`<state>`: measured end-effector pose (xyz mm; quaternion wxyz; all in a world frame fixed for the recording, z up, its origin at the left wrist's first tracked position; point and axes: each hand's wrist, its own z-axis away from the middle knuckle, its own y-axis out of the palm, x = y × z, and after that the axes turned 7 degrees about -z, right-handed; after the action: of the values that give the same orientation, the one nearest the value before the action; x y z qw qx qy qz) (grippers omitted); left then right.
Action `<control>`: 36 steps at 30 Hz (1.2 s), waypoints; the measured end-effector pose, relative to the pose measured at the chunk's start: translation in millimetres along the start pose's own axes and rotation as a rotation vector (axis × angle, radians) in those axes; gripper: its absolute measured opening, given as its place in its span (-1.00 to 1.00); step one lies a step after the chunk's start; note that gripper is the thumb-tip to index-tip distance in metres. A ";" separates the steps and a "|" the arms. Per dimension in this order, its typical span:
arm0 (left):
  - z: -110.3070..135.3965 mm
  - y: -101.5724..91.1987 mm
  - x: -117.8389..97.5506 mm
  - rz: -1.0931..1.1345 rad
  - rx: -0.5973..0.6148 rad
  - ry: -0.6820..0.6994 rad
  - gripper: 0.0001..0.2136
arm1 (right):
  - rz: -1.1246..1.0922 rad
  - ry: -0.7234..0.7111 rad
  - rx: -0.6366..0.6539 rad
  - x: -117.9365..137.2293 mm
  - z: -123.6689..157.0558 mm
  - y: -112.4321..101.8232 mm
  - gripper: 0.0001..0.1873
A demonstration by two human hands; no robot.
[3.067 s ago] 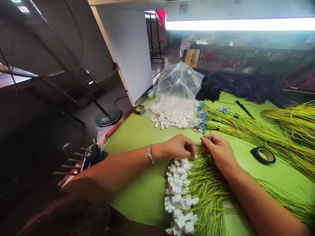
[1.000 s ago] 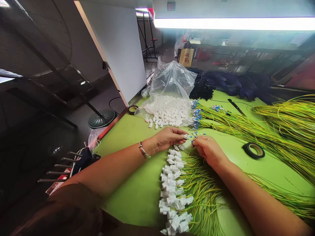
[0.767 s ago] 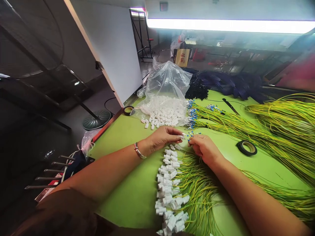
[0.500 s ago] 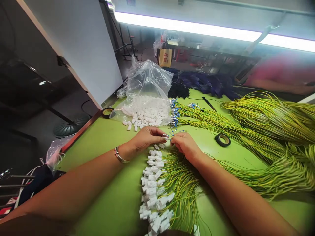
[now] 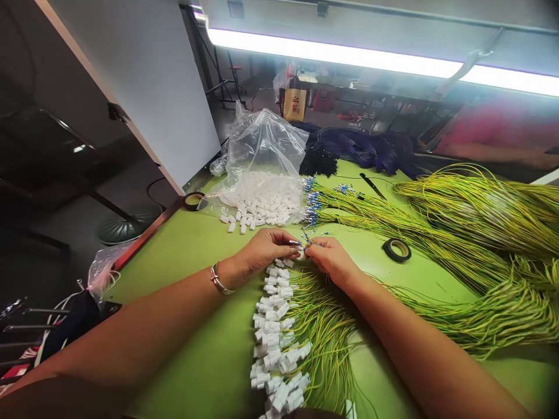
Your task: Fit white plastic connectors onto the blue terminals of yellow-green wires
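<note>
My left hand (image 5: 271, 247) is closed in a pinch on a small white connector housing (image 5: 300, 248), mostly hidden by the fingertips. Facing it, my right hand (image 5: 328, 256) pinches yellow-green wires whose blue-collared terminals (image 5: 311, 235) fan out above the fingers. The fingertips of both hands almost meet. Below them runs a column of white connector housings (image 5: 271, 314) fitted on yellow-green wires (image 5: 327, 326). A clear plastic bag (image 5: 266, 137) stands beyond my left hand, with loose white housings (image 5: 262, 203) in and before it.
Yellow-green wires with blue terminal ends (image 5: 312, 203) lie behind my hands, and a thick bundle (image 5: 480, 203) fills the right. Black tape rolls (image 5: 396, 249) rest on the green table (image 5: 183, 250). Dark purple wires (image 5: 362, 145) lie at the back under a bright tube lamp (image 5: 340, 55).
Both hands stay together in nearly the same place, with the fingertips shifting slightly. The terminals at my right fingertips fan a little differently. The whole view has moved a little.
</note>
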<state>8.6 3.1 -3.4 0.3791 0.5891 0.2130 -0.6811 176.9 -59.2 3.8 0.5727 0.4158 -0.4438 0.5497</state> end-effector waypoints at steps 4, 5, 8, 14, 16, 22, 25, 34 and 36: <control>0.4 -0.7 -0.1 0.120 -0.017 -0.070 -0.68 | 0.034 -0.088 -0.109 -4.7 0.8 1.2 -0.80; 0.6 -1.2 -0.5 0.129 -0.015 -0.076 -0.67 | 0.017 -0.110 -0.128 -5.7 1.1 1.3 -0.79; 1.2 -2.1 -1.8 0.147 -0.008 -0.075 -0.66 | -0.084 -0.122 -0.138 -6.5 1.9 1.4 -0.74; -0.3 -1.3 0.9 0.174 -0.042 -0.073 -0.66 | -0.102 -0.078 -0.129 -4.9 3.0 3.3 -0.72; -0.9 -0.4 2.0 0.184 -0.066 -0.070 -0.65 | -0.050 -0.096 -0.127 -6.4 3.4 4.3 -0.71; 1.7 5.5 2.0 0.121 -0.116 -0.044 -0.67 | 0.069 -0.163 -0.115 -10.5 4.9 6.0 -0.74; 2.3 7.4 2.6 0.107 -0.127 -0.049 -0.67 | 0.113 -0.183 -0.120 -9.7 5.8 7.2 -0.75; 6.6 7.1 4.0 -0.272 0.023 0.022 -0.85 | -0.041 -0.187 -0.215 -10.6 2.3 1.6 -0.67; 14.4 9.6 1.3 -0.468 0.244 0.083 -0.86 | -0.105 -0.181 -0.257 -9.5 2.0 -0.2 -0.66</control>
<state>6.8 -13.9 0.0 0.1286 0.5924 0.2752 -0.7462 177.0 -63.6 -4.8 0.6069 0.4095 -0.5380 0.4179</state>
